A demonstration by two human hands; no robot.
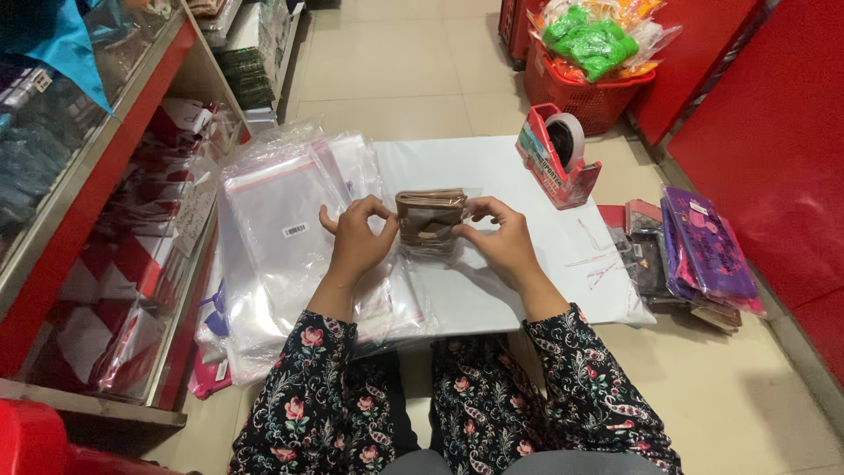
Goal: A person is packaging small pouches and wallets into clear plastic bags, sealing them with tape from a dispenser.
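Holding brown folded item [428, 217] — clear bag [431, 246] around.

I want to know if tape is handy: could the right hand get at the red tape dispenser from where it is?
Probably yes. The red tape dispenser stands on the white board, beyond and to the right of the right hand, with nothing between them. But that hand has its grip on the brown packet.

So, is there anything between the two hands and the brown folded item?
Nothing visible. The left hand and right hand both grip the brown folded item, which sits in a clear plastic bag.
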